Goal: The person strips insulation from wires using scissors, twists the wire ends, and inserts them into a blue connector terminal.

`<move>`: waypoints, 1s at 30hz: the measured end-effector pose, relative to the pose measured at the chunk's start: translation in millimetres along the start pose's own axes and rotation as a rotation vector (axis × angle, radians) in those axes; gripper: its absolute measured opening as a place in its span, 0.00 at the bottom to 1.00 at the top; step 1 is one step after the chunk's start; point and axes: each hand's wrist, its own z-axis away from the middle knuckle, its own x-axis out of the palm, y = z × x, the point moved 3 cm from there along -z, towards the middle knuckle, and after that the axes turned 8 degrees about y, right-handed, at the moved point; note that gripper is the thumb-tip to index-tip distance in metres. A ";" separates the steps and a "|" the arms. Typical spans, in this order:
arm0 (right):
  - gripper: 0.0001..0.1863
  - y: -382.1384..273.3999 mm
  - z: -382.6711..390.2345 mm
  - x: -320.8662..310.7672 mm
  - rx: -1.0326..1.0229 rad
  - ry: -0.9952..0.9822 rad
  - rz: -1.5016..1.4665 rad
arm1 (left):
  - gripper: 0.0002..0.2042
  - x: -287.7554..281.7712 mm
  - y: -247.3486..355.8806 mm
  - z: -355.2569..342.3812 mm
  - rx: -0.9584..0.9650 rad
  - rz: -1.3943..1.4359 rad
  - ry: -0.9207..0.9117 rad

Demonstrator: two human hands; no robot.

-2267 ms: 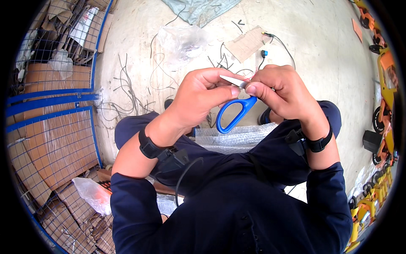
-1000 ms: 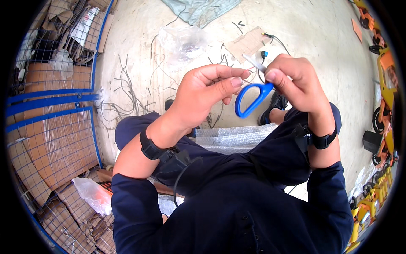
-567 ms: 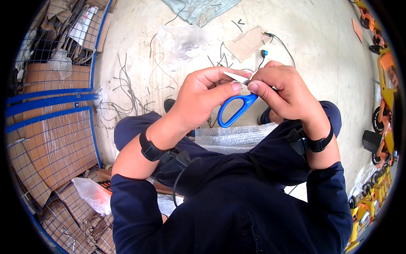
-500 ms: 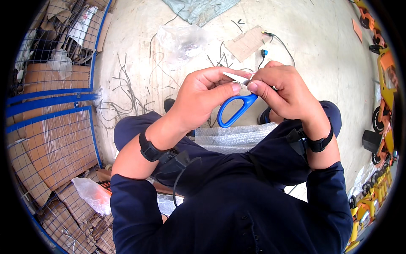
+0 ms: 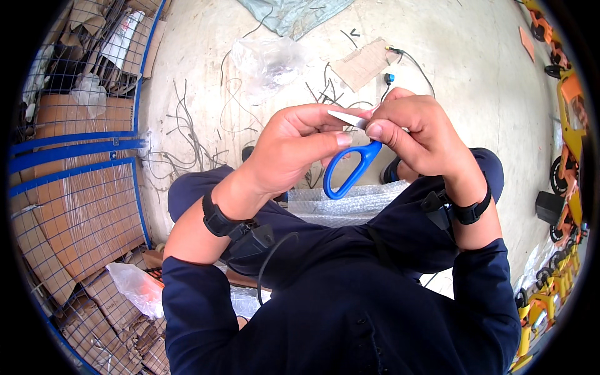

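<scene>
The person sits low with knees spread above the pale concrete floor [image 5: 487, 56], and both hands are up in front of the lap, close together. The right hand [image 5: 415, 125] has the blue-handled scissors [image 5: 373, 149]: its grip pinches them between thumb and bent forefinger near where blade meets handle. The pointed blade lies toward the person's left, and the big handle loop hangs below the knuckles. The left hand [image 5: 294, 140] is right beside it, forefinger reaching behind the blade, thumb held a little apart below. From here I can't tell whether that left grip is pinching anything; the blade and the right fingers cover the spot. A dark cable [image 5: 385, 94] with a blue connector [image 5: 389, 79] on its far end runs up from behind the right hand.

Black straps sit on both wrists, the left band [image 5: 217, 215] and the right band [image 5: 475, 212]. Bubble wrap [image 5: 340, 203] lies between the knees. Farther out on the floor are a torn piece of cardboard [image 5: 362, 64], a crumpled clear plastic bag [image 5: 269, 59], scattered black cable lengths [image 5: 197, 145] and a grey-green sheet [image 5: 294, 14]. At the person's left stands a blue mesh cage [image 5: 75, 145] packed with flattened cartons [image 5: 87, 206]; along the right edge runs a row of yellow and orange wheeled frames [image 5: 569, 112].
</scene>
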 end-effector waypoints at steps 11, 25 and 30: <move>0.10 1.2 0.1 0.3 0.005 -0.033 0.046 | 0.15 3.8 -4.5 -3.4 0.036 -0.049 0.064; 0.09 0.1 -1.9 0.5 0.000 -0.052 0.035 | 0.14 0.4 -2.2 0.5 0.005 -0.085 0.088; 0.08 -4.2 -2.1 -1.3 0.005 -0.052 -0.018 | 0.13 0.2 -0.5 2.0 0.036 -0.094 0.046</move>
